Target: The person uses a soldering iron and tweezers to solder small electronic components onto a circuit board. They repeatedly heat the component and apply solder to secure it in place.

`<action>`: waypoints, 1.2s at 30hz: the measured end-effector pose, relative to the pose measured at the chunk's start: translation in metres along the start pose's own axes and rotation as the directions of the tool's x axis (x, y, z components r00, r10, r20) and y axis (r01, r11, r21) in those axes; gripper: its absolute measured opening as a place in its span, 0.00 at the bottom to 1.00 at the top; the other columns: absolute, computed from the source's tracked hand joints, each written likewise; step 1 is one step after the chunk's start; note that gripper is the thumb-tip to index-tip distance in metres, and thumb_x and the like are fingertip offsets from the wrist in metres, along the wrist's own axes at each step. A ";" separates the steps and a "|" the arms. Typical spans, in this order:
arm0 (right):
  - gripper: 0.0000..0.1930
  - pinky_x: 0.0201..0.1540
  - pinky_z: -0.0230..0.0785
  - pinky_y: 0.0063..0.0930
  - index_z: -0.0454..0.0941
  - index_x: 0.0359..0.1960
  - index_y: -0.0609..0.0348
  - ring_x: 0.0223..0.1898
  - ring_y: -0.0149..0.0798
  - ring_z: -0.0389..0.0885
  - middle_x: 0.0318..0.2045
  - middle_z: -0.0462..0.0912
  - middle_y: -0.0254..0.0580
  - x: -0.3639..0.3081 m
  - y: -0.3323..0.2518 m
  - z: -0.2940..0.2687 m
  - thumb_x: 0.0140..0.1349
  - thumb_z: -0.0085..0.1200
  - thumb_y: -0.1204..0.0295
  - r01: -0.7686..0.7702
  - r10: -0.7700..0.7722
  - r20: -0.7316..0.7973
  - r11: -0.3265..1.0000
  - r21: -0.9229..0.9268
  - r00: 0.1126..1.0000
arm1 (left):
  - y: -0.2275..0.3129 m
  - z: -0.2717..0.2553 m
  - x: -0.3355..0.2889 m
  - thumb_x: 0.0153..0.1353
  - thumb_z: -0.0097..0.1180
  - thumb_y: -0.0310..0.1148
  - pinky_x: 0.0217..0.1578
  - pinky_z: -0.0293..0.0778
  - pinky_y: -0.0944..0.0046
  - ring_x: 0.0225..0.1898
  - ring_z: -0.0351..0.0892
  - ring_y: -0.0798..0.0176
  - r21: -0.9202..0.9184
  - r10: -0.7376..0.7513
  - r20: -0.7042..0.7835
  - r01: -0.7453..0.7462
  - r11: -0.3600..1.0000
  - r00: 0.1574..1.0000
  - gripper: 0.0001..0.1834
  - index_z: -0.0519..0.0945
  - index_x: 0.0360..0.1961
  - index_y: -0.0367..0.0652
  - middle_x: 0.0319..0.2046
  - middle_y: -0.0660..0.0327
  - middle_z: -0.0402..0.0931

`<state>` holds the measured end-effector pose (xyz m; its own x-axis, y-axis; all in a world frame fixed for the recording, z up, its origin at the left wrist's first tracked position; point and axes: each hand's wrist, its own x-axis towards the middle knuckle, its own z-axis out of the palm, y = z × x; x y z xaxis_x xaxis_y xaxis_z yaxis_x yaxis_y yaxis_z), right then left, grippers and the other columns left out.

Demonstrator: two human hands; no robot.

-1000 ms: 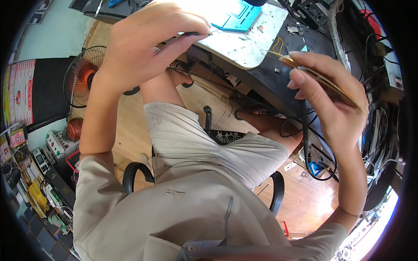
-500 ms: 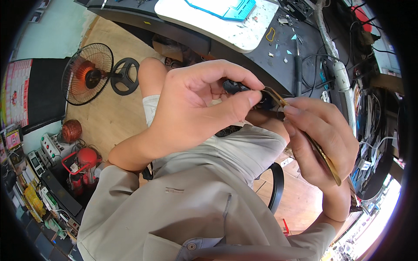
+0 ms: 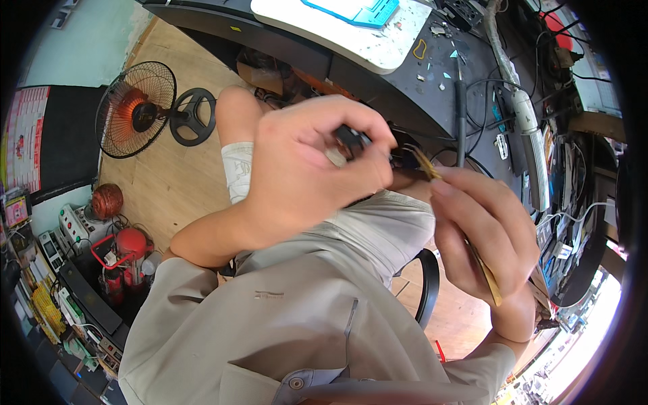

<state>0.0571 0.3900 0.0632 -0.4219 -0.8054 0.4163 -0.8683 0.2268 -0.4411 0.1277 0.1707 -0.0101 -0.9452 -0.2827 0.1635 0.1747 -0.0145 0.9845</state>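
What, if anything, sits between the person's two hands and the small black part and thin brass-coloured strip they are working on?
Nothing visible does. The left hand already pinches the small black part, and the right hand grips the thin brass-coloured strip, whose tip meets the part.

Daylight is filling the scene evenly; nothing is sitting in deep shadow except the underside of the desk [image 3: 283, 40] near its front edge. The brightest patch is blowing out to white at the lower right corner of the picture, where detail is washing away; the pale mat [image 3: 324, 27] on the desk is also glaring slightly. The left hand [image 3: 317, 169] is smearing with motion blur around its fingertips; the right hand [image 3: 486, 223] is looking a little sharper. The fisheye lens is bending straight edges toward the rim; a black vignette is ringing the frame; the fan [image 3: 135, 111] is staying fairly crisp.
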 end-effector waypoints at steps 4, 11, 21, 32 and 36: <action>0.18 0.43 0.82 0.33 0.85 0.49 0.68 0.40 0.49 0.90 0.43 0.89 0.58 -0.004 -0.003 -0.013 0.57 0.66 0.91 -0.040 0.037 -0.069 0.998 -0.048 0.997 | -0.010 -0.019 0.004 0.60 0.71 0.21 0.27 0.70 0.79 0.27 0.78 0.82 0.067 -0.157 -0.125 0.166 0.984 0.980 0.07 0.89 0.40 0.34 0.32 0.68 0.86; 0.17 0.45 0.82 0.34 0.85 0.50 0.68 0.41 0.48 0.89 0.44 0.88 0.58 -0.010 0.001 -0.011 0.58 0.66 0.90 -0.090 0.089 -0.086 0.996 -0.005 0.992 | -0.016 -0.017 -0.001 0.68 0.69 0.24 0.26 0.72 0.78 0.28 0.79 0.81 -0.130 -0.214 0.002 0.213 0.968 0.977 0.07 0.88 0.45 0.32 0.35 0.65 0.86; 0.16 0.41 0.82 0.36 0.84 0.50 0.67 0.40 0.50 0.89 0.46 0.88 0.59 -0.006 -0.003 -0.007 0.60 0.68 0.84 -0.018 0.018 0.009 1.000 0.007 1.000 | 0.003 -0.002 0.003 0.72 0.66 0.25 0.30 0.79 0.73 0.29 0.83 0.73 -0.425 -0.299 0.316 0.416 0.804 0.900 0.10 0.87 0.48 0.28 0.35 0.58 0.87; 0.22 0.39 0.85 0.37 0.85 0.54 0.66 0.40 0.51 0.90 0.46 0.89 0.58 -0.024 -0.002 0.015 0.56 0.69 0.85 0.159 -0.164 -0.014 0.971 -0.178 0.986 | 0.000 0.003 -0.002 0.70 0.62 0.21 0.27 0.79 0.71 0.26 0.83 0.71 -0.492 -0.353 0.276 0.447 0.747 0.894 0.06 0.87 0.43 0.28 0.34 0.57 0.87; 0.18 0.37 0.85 0.33 0.87 0.49 0.71 0.37 0.46 0.88 0.47 0.88 0.60 -0.026 -0.001 0.003 0.56 0.68 0.81 0.198 -0.213 -0.041 0.954 -0.227 0.976 | -0.009 -0.007 0.000 0.69 0.63 0.20 0.26 0.78 0.72 0.26 0.83 0.73 -0.400 -0.301 0.143 0.333 0.854 0.943 0.05 0.87 0.42 0.29 0.32 0.58 0.86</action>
<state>0.0701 0.4091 0.0509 -0.2378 -0.8124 0.5325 -0.9708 0.1809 -0.1576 0.1284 0.1645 -0.0191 -0.9831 -0.1255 -0.1334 -0.0555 -0.4901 0.8699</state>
